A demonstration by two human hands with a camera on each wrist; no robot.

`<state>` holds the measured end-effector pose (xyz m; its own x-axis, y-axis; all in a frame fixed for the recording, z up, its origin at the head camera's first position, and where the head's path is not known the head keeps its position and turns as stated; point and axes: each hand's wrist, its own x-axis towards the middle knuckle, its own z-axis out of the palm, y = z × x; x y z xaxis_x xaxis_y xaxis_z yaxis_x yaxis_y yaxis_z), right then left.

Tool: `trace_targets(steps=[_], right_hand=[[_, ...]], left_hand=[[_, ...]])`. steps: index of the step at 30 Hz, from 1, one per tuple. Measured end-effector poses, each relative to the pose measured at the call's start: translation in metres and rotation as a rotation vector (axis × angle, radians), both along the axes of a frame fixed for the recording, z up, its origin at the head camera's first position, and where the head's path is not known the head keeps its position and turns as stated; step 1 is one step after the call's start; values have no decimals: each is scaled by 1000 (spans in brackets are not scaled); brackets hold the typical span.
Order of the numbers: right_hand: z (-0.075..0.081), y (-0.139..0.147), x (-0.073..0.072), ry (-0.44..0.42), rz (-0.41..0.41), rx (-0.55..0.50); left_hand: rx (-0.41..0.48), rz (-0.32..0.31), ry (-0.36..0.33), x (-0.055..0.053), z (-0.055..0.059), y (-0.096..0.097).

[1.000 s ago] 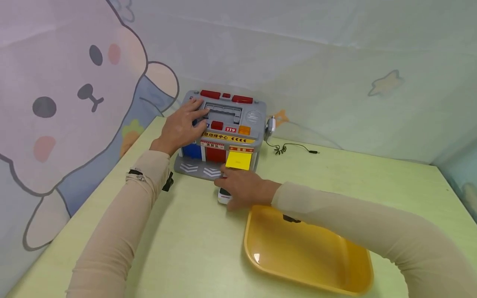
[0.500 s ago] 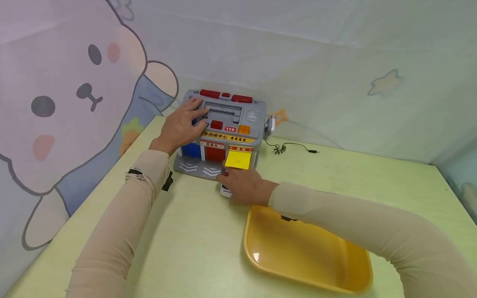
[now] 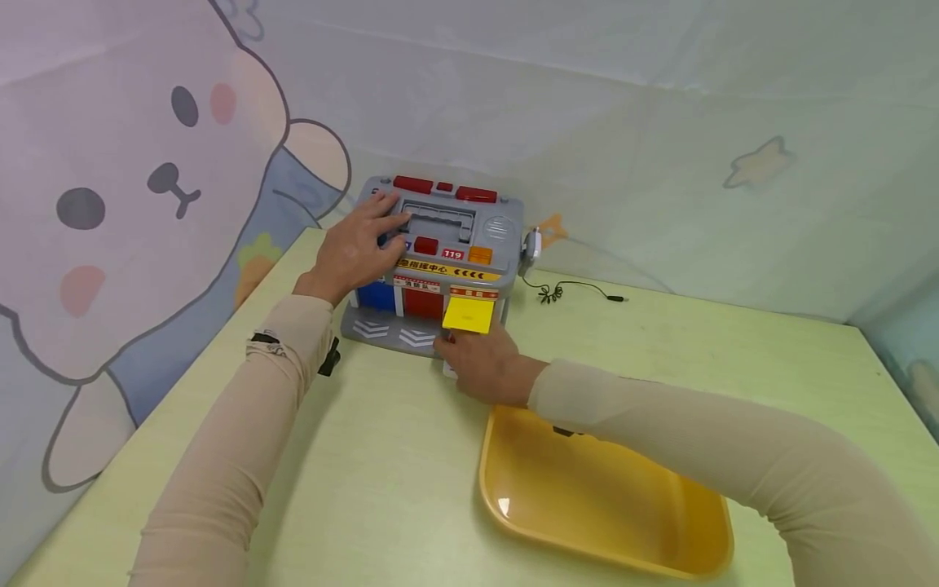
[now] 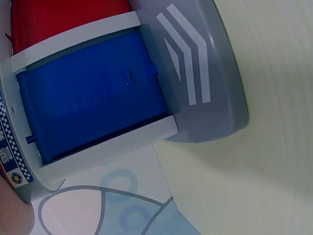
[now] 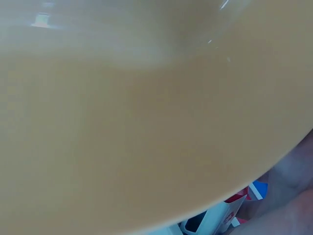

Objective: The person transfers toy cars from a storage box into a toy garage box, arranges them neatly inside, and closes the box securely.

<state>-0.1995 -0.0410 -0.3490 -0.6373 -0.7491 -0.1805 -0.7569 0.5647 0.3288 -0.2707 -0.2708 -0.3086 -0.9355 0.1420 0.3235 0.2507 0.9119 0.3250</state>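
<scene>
A grey toy fire station [image 3: 447, 273] stands at the back of the table, with a blue door [image 3: 377, 295], a red door [image 3: 423, 304] and a raised yellow door [image 3: 469, 315] along its front. My left hand [image 3: 361, 247] rests on the left part of its roof, fingers spread beside the carry handle. Under the yellow door, my right hand [image 3: 484, 363] grips a small white toy car [image 3: 449, 370], mostly covered by the fingers. The right wrist view shows part of the white toy car [image 5: 210, 223] with dark windows, beyond the basin's rim.
A yellow plastic basin [image 3: 490, 497] sits in front, below my right forearm. A thin black cable [image 3: 587, 284] trails over the table [image 3: 367, 489] to the right of the station. Behind it hangs a printed cloth [image 3: 623, 147] with a cartoon animal.
My right hand has moved forward and slightly right with the toy car, bringing it closer under the yellow door. The left hand has stayed on the roof.
</scene>
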Motion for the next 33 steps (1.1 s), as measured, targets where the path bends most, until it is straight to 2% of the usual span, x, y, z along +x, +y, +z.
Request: trace_targets(steps=[8, 17, 26, 33], right_hand=[[0, -1, 4, 94, 29, 77], [2, 4, 7, 165, 70, 101], [1, 9, 1, 255, 144, 82], [-2, 10, -3, 380, 223, 132]], left_hand=[[-1, 22, -16, 1, 2, -1], [-5, 21, -10, 1, 1, -1], [12, -19, -9, 4, 2, -2], [6, -17, -19, 4, 4, -2]])
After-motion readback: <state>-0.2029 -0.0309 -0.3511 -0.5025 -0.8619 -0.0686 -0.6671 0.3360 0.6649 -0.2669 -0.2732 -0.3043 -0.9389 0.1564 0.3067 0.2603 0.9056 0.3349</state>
